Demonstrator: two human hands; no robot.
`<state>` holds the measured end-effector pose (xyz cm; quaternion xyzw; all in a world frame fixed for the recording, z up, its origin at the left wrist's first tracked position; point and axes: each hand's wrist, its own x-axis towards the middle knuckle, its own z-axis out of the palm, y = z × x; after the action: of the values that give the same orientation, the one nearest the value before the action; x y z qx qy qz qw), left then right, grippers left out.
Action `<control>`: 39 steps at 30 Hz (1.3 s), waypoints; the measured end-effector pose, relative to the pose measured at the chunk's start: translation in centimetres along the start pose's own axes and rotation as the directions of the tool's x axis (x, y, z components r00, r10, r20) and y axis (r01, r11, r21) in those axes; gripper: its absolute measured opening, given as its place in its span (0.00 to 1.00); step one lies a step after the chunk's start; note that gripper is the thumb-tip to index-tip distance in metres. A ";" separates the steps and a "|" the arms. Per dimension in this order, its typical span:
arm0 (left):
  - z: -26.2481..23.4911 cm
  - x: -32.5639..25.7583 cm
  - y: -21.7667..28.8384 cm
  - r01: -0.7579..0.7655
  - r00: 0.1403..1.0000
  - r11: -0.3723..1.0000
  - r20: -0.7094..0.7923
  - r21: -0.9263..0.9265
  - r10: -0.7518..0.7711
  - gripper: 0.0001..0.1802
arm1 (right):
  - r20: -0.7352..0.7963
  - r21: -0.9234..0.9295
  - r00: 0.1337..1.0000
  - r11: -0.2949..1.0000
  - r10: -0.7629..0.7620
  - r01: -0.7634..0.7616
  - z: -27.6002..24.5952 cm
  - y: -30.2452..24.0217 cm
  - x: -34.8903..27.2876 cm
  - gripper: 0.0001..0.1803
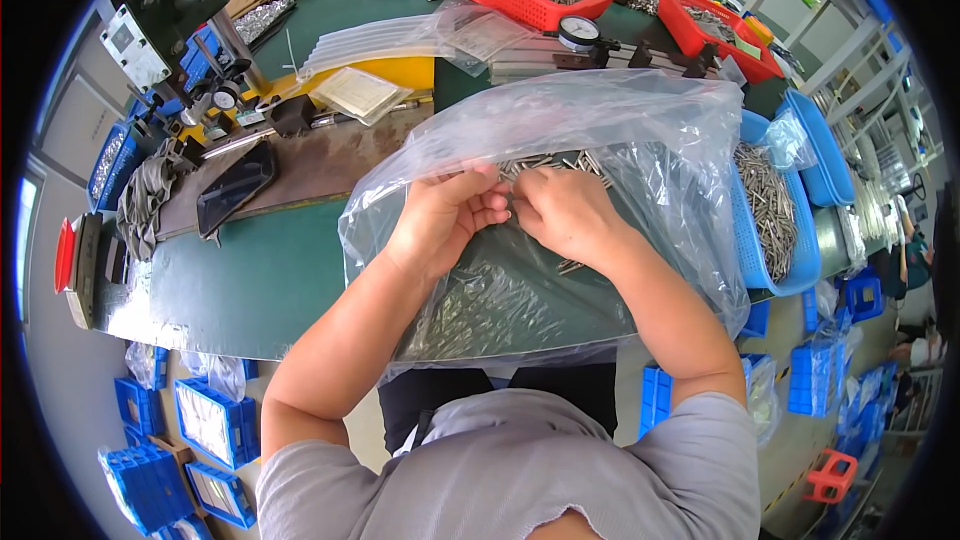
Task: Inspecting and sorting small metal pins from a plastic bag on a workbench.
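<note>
A large clear plastic bag [660, 110] is spread across the green table in front of me. Small metal pins [590, 164] lie in a loose pile on it, partly covered by my hands. My left hand [450, 215] is turned palm inward, its fingers curled and the thumb near the index finger. Close beside it, my right hand [565, 212] has its fingers bent and pressed together, back of the hand upward. The fingertips of both hands nearly meet over the pins. Whatever they pinch is too small or hidden to name.
On the right stands a blue basket [750, 265] full of metal pins. Red baskets [535, 8] with metal parts sit at the back. A dial gauge [578, 32] lies behind the bag. To the left are a phone [237, 188], a cloth [150, 195] and a gauge stand [228, 35].
</note>
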<state>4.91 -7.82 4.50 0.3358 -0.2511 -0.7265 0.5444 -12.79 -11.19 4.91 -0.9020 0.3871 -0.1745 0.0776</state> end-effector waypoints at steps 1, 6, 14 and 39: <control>0.0 -0.1 0.0 -0.001 1.000 1.000 0.000 0.001 0.001 0.05 | -0.029 0.150 0.998 0.988 0.050 -0.045 -0.5 0.0 0.0 0.06; -0.3 0.0 -0.2 0.048 0.996 0.998 0.073 -0.047 -0.045 0.04 | 0.182 0.922 0.927 0.270 0.328 -0.277 -2.5 0.4 0.4 0.07; -0.1 0.0 -0.5 0.094 0.988 0.992 0.130 -0.079 -0.084 0.04 | 0.157 0.975 0.941 0.102 0.298 -0.195 -1.7 0.3 0.2 0.07; -1.2 -0.6 -1.0 -0.041 0.999 0.998 0.022 -0.044 0.042 0.04 | -0.172 0.744 0.976 0.668 0.136 0.038 -0.2 -0.8 -0.1 0.07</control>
<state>5.27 -6.99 3.11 0.3104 -0.2482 -0.7242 0.5636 -12.40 -10.56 5.25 -0.7574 0.3124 -0.4101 0.4007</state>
